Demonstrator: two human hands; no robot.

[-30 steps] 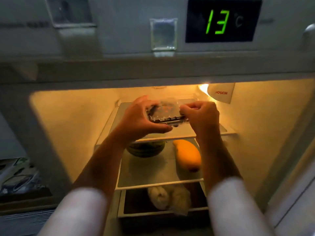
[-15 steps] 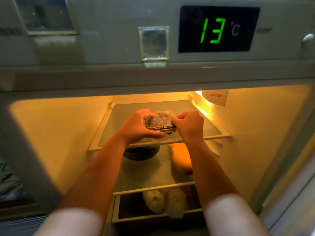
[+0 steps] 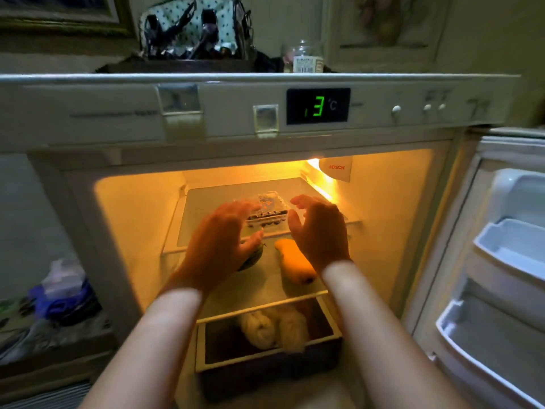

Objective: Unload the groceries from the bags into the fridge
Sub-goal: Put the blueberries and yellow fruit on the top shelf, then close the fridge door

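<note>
Head view: a person looks into an open fridge (image 3: 118,231) lit by a warm yellow lamp. A clear plastic box of dark berries (image 3: 267,214) sits on the top glass shelf (image 3: 206,202), near the shelf's front edge. The left hand (image 3: 224,237) is just left of the box and the right hand (image 3: 320,228) just right of it; both have fingers spread apart and grip nothing. Whether the left fingertips touch the box cannot be told. On the middle shelf below lie a yellow-orange fruit (image 3: 295,265) and, to its left, a dark green round item (image 3: 253,258) mostly hidden by the left hand. The bottom drawer (image 3: 265,361) holds pale lumpy produce (image 3: 274,327). A green temperature display (image 3: 318,106) glows above. The open door's racks (image 3: 501,261) stand at right.
</note>
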